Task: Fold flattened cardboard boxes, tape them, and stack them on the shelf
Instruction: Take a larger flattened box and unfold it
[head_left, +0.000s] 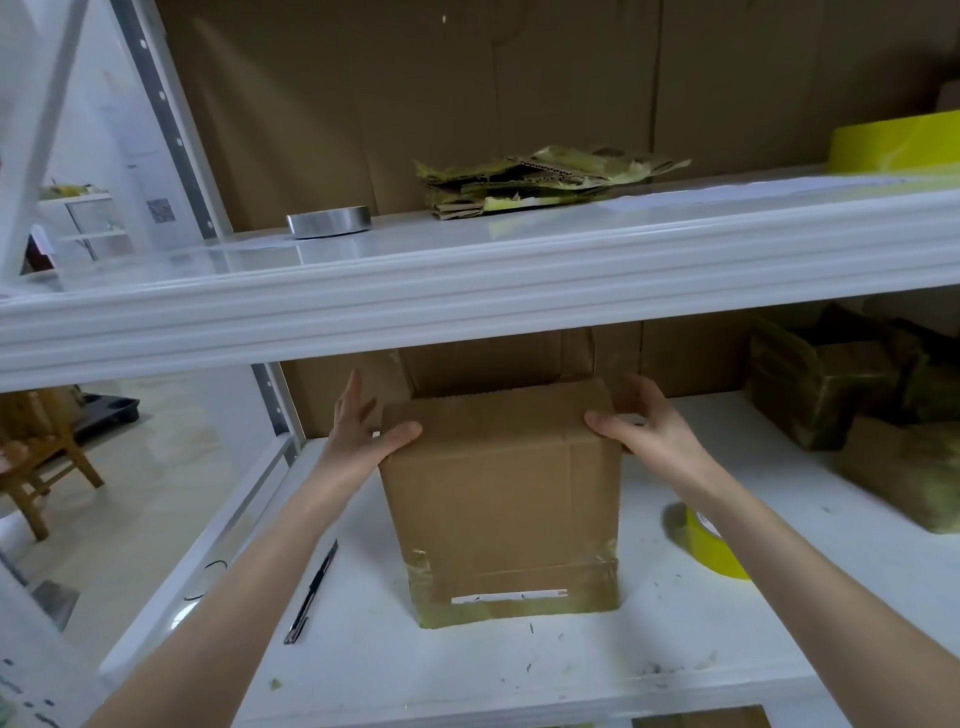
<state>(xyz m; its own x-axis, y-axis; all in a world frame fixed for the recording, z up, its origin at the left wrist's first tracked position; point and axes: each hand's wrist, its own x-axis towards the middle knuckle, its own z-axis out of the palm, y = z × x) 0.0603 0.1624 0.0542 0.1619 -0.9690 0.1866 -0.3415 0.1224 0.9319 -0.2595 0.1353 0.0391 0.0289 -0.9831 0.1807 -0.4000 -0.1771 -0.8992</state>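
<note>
I have both hands on the cardboard box (501, 499). It stands up on the white shelf (519, 670), with greenish tape round its bottom edge. Its top is not closed yet (the back flap sticks straight up).

My left hand (363, 431) is at the box's top left corner. The fingers are straight and flat against the left side, a little apart, and the thumb lies across the front top edge. My right hand (639, 426) is at the box's top right corner. Its fingers bend over the corner and the thumb presses on the front, so it grips the box.

Just right of the box, partly behind my right arm, lies a yellow tape roll (711, 551). Left of the box lies a thin black cutter (311, 592). Far right of the box sit more brown boxes (831, 384). Above the box, on the upper shelf (467, 280), I see a silver tape roll (330, 221) and a pile of flat cardboard (540, 182).
</note>
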